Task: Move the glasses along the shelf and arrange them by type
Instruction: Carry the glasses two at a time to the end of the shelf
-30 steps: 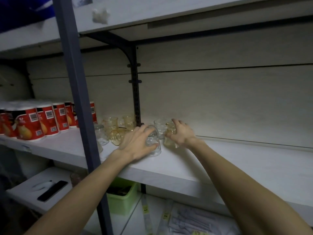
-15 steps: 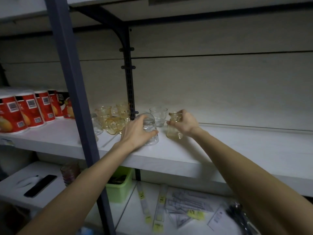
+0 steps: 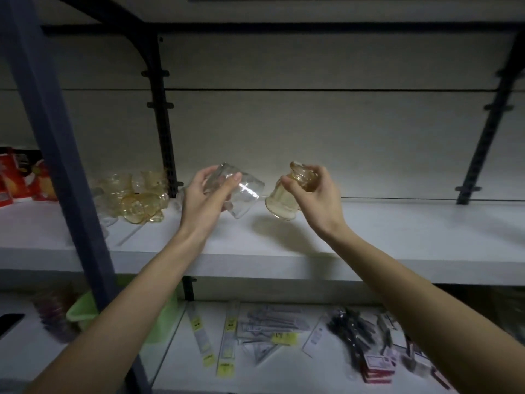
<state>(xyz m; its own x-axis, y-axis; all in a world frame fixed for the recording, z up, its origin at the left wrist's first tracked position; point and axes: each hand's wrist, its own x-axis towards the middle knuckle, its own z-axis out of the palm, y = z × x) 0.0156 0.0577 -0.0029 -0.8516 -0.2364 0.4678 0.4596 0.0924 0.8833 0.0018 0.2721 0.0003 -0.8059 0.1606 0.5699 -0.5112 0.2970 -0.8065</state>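
My left hand (image 3: 205, 194) grips a clear glass (image 3: 244, 191), lifted off the white shelf (image 3: 397, 237) and tipped so its mouth points down to the right. My right hand (image 3: 314, 191) holds an amber glass (image 3: 284, 201) by its base, also lifted and tilted mouth-down to the left. The two glasses hang close together without touching. A cluster of amber glasses (image 3: 136, 194) stands on the shelf to the left, one of them lying on its side. Part of another clear glass (image 3: 179, 198) shows behind my left wrist.
A blue-grey upright post (image 3: 56, 155) crosses the front left. Black brackets (image 3: 163, 123) rise behind the cluster and at the far right. Red cans (image 3: 22, 180) stand at the far left. The lower shelf holds a green tub (image 3: 85, 311), packaged rulers and pens.
Both hands have lifted their glasses off the shelf and tipped them mouth-down. The view has shifted right and down, pushing the red cans to the left edge.
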